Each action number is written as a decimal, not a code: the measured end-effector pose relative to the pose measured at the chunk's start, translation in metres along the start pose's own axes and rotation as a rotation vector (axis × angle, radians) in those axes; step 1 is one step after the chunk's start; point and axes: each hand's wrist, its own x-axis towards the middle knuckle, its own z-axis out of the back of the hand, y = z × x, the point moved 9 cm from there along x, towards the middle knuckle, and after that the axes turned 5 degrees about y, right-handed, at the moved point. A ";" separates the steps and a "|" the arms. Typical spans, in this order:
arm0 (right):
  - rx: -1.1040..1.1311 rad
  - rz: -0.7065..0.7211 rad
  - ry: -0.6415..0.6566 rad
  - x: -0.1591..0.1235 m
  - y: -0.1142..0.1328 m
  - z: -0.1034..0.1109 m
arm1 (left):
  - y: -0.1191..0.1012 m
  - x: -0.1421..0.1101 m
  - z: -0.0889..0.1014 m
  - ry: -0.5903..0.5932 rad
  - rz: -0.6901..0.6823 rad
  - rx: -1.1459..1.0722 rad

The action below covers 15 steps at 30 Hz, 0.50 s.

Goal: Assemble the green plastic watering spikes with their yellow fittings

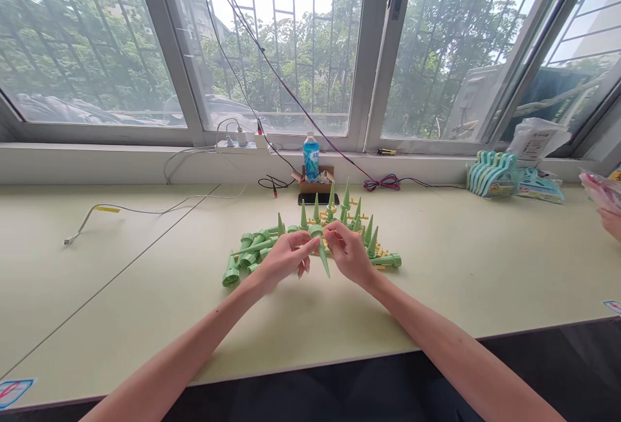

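Note:
My left hand [290, 255] is closed round the capped top of a green plastic watering spike [324, 260], whose tapered point slants down over the table. Close against the spike's collar, my right hand [345, 248] has its fingers pinched together; what lies between them is too small and covered to make out. Behind my hands several green spikes [346, 195] stand point up, with small yellow valve pieces [358, 216] on and among them. To the left, more green spikes [248, 252] lie in a loose pile. One spike [388, 260] lies on its side at the right.
A blue bottle [311, 158] stands by a small cardboard box [317, 184], with a black phone [317, 199] before it. Cables [385, 182] run along the back. Pale green hangers [492, 173] sit at the back right. Another person's hand [610, 222] holds a pink packet [601, 192] at the right edge.

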 end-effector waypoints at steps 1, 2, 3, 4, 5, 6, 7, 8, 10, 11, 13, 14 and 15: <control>0.000 0.000 -0.001 0.000 0.000 0.000 | 0.000 0.000 0.000 -0.003 -0.004 0.004; 0.001 0.000 -0.002 0.000 0.000 0.000 | 0.000 0.000 0.001 -0.005 -0.008 0.009; 0.002 0.001 -0.002 0.000 0.001 0.000 | 0.000 0.000 0.001 -0.008 -0.011 0.014; 0.004 0.003 -0.002 0.000 0.001 0.000 | 0.000 0.000 0.001 -0.010 -0.015 0.020; 0.005 0.006 -0.002 0.000 0.001 0.000 | 0.000 0.000 0.002 -0.012 -0.018 0.026; 0.006 0.009 -0.002 0.000 0.001 0.000 | 0.000 0.000 0.002 -0.015 -0.022 0.032; 0.005 0.010 -0.002 0.000 0.001 0.000 | 0.000 0.000 0.003 -0.019 -0.025 0.040; 0.002 0.008 -0.002 0.000 0.001 0.000 | -0.001 -0.001 0.003 -0.021 -0.027 0.047; -0.006 -0.002 0.000 0.000 0.000 0.000 | -0.001 -0.001 0.003 -0.022 -0.027 0.059; -0.009 -0.006 0.001 0.000 0.000 0.000 | -0.002 -0.002 0.003 -0.021 -0.025 0.063; -0.011 -0.007 0.002 0.000 0.000 0.000 | -0.003 -0.002 0.003 -0.023 -0.022 0.064; -0.011 -0.005 0.001 0.000 0.000 0.000 | -0.003 -0.002 0.003 -0.025 -0.021 0.063; -0.011 -0.003 0.001 0.000 0.000 0.000 | -0.004 -0.002 0.003 -0.028 -0.022 0.061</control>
